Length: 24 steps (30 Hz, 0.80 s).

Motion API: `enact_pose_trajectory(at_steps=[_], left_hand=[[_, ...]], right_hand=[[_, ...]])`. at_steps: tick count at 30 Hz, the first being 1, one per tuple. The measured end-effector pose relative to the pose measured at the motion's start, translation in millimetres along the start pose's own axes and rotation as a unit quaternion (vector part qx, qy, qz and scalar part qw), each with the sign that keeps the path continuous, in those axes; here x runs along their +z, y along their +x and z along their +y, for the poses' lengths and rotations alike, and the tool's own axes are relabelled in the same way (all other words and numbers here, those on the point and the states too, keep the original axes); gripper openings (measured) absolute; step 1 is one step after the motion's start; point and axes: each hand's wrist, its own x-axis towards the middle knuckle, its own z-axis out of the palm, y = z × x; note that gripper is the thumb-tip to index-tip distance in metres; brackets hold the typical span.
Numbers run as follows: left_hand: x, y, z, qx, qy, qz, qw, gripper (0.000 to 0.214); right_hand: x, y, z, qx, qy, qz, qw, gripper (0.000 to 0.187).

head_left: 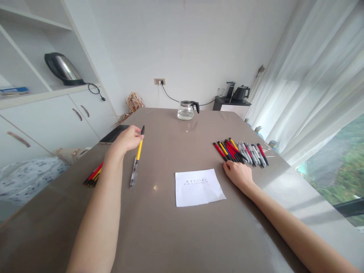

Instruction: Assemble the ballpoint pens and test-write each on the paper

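From my remote seat I judge the pen work to be partway along. The pens lie in separate lots on the bench (159, 231): a bundle of red, yellow and black pens (93, 175) at the left, partly behind my left forearm, and a larger spread of mixed pens (241, 151) at the right. Between them is a clear pen (133, 174), nearer the left bundle. One placement looks unfinished, since the yellow pen (139, 149) is not yet released; I can't count how many remain.

That yellow pen is at the fingertips of my left hand (129, 138), pinched near its black upper end, its lower end reaching the top of the clear pen. I can't tell whether it touches the bench. My right hand (239, 174) rests at the near edge of the spread, fingers loosely curled; I can't tell whether it grips anything. The sheet of paper (199, 189) lies between my forearms, nearer the right hand.
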Motion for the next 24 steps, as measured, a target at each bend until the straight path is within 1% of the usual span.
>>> enact_pose_trajectory(at_steps=[3, 6, 7, 9, 11, 12, 13, 16, 17, 19, 20, 21, 24], left_hand=[[13.2, -19, 44, 0.07, -0.099, -0.003, 0.993, 0.051], [37.1, -36, 76, 0.121, -0.2, 0.001, 0.972, 0.056], [45.8, -41, 84, 0.142, -0.229, -0.006, 0.963, 0.05], [61.4, -51, 98, 0.186, -0.275, -0.037, 0.943, 0.031], [72.3, -63, 110, 0.223, -0.313, -0.069, 0.921, 0.017], [75.7, -70, 115, 0.234, -0.331, -0.078, 0.911, 0.013], [77.9, -77, 121, 0.244, -0.349, -0.088, 0.9, 0.012], [79.7, -95, 133, 0.273, -0.385, -0.111, 0.875, 0.01], [79.7, -98, 135, 0.279, -0.388, -0.115, 0.871, 0.01], [79.6, -101, 136, 0.282, -0.384, -0.119, 0.871, 0.011], [79.8, -101, 136, 0.28, -0.379, -0.116, 0.874, 0.011], [80.0, -100, 135, 0.279, -0.374, -0.111, 0.877, 0.012], [81.6, -96, 132, 0.285, -0.364, -0.091, 0.882, 0.014]], right_hand=[[1, 1, 1, 0.004, 0.002, 0.009, 1.0, 0.045], [-1, 0, 1, 0.0, 0.027, 0.042, 0.999, 0.043], [-4, -2, 0, -0.006, 0.048, 0.058, 0.997, 0.043], [-12, -7, -3, -0.028, 0.115, 0.086, 0.989, 0.045], [-26, -13, -11, -0.065, 0.214, 0.091, 0.97, 0.049], [-34, -15, -16, -0.085, 0.271, 0.08, 0.956, 0.051], [-43, -17, -21, -0.108, 0.332, 0.054, 0.936, 0.052], [-75, -17, -39, -0.15, 0.488, -0.036, 0.859, 0.054], [-87, -15, -44, -0.167, 0.515, -0.071, 0.838, 0.052], [-109, -10, -51, -0.186, 0.542, -0.121, 0.811, 0.046], [-120, -8, -53, -0.191, 0.548, -0.132, 0.804, 0.042], [-130, -6, -55, -0.194, 0.55, -0.129, 0.802, 0.04], [-147, -2, -57, -0.19, 0.541, -0.073, 0.816, 0.039]])
